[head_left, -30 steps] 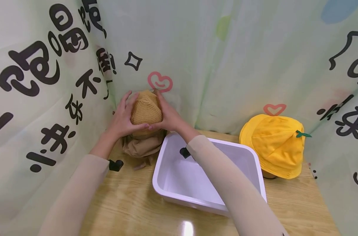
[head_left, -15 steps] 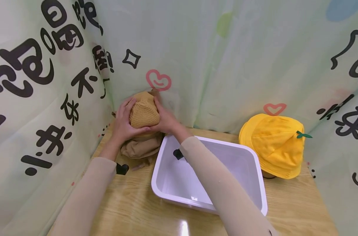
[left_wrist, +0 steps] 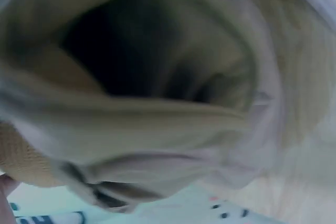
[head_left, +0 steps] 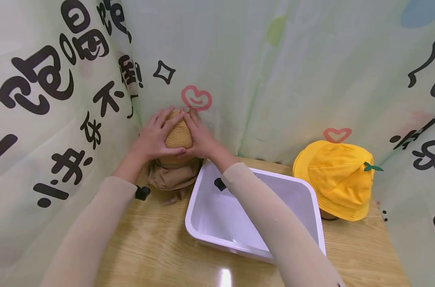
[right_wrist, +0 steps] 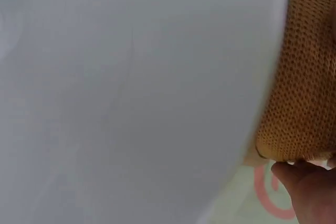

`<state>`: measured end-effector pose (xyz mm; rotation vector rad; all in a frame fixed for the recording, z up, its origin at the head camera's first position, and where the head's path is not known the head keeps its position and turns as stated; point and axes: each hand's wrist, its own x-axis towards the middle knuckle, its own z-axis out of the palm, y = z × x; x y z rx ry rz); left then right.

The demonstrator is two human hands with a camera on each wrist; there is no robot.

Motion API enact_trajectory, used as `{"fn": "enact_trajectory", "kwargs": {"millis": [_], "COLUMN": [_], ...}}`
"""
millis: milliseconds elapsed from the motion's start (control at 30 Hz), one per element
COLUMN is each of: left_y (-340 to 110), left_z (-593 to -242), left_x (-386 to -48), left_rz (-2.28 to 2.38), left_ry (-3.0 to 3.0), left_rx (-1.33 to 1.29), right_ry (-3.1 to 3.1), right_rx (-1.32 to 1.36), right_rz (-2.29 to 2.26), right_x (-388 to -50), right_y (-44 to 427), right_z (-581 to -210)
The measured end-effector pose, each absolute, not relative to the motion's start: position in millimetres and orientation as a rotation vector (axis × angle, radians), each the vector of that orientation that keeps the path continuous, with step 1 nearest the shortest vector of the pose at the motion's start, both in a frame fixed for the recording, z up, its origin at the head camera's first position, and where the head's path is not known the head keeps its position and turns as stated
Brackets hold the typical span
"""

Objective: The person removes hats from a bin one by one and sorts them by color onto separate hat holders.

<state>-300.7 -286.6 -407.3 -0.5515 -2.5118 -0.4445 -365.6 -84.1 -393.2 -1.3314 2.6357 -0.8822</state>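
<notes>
A mustard knit hat (head_left: 179, 133) sits in the back left corner in the head view, between my two hands. The left hand (head_left: 150, 137) grips its left side, fingers spread over the top and thumb across the front. Holding the right side is my right hand (head_left: 202, 139), its fingertips close to the left ones at the top. Below the hat lies a brown cloth item (head_left: 176, 175) with loose folds and a strap. The left wrist view shows its cloth (left_wrist: 157, 129) around a wide dark opening. Ribbed knit (right_wrist: 307, 87) fills the right edge of the right wrist view.
A pale lilac plastic tub (head_left: 229, 249) stands right of the brown item, under my right forearm. Beyond it is a yellow hat (head_left: 339, 179) with a green sprout. Printed curtains (head_left: 231, 71) enclose the wooden table (head_left: 160, 247).
My fingers have moved in over the top of the knit hat and now nearly meet there, covering more of it. The tub and yellow hat stay in place.
</notes>
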Motion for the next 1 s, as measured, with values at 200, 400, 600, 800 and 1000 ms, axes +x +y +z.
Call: {"fn": "enact_trajectory", "kwargs": {"millis": [200, 400, 600, 800, 1000], "left_y": [-282, -283, -285, -285, -282], "left_z": [-425, -435, -438, -437, -434], "left_x": [-307, -306, -306, -305, -303], "left_rz": [-0.522, -0.566, -0.6, -0.69, -0.745], "left_ry": [-2.504, -2.481, -2.483, -2.522, -2.576], "left_rx": [-0.557, -0.511, -0.479, -0.42, -0.352], "right_ry": [2.652, 2.679, 2.687, 2.666, 2.631], "right_rx": [-1.29, -1.295, -1.256, -1.202, -1.148], "right_rz": [-0.797, -0.728, -0.731, -0.727, -0.763], "right_x": [-369, -371, -370, -369, -370], "right_y": [-85, -87, -89, -90, -88], "right_z": [-402, -409, -412, -412, -411]}}
